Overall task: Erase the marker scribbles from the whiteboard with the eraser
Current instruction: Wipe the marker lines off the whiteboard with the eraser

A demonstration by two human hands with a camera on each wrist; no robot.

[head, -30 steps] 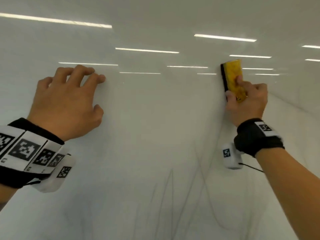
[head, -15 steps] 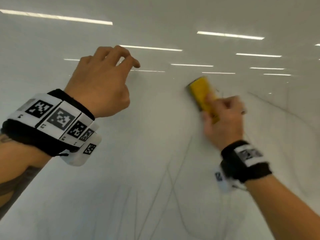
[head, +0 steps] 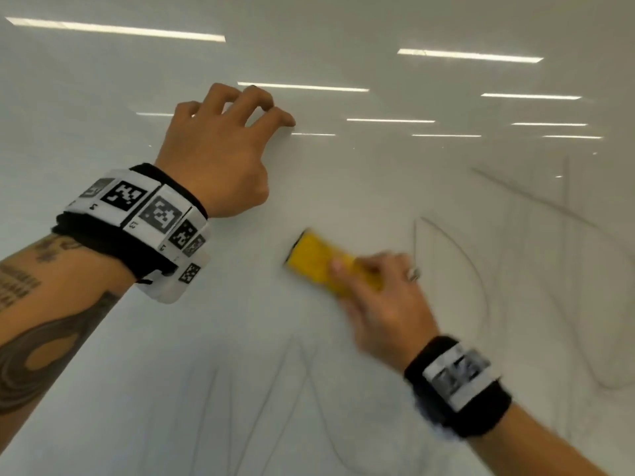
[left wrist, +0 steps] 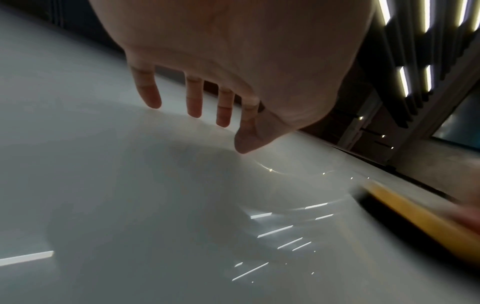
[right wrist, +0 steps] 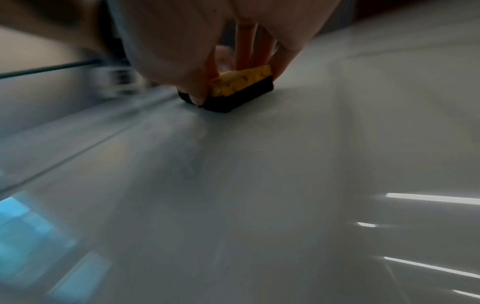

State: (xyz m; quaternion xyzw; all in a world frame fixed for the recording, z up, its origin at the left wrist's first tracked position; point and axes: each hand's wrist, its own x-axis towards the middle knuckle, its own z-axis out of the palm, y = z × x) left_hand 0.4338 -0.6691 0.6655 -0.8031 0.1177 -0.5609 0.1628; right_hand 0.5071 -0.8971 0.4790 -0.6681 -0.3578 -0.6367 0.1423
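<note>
Down and left went the yellow eraser (head: 318, 261), pinched in the right hand (head: 381, 304), flat on the whiteboard (head: 343, 173). Left hand (head: 220, 156) leans there, fingers spread. Gray scribbles (head: 457, 255) below and right still need wiping.

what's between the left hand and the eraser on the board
Only bare whiteboard: in the head view no marks or objects separate the left hand from the eraser.

Slatted ceiling lights (left wrist: 405, 80) above the board.
</note>
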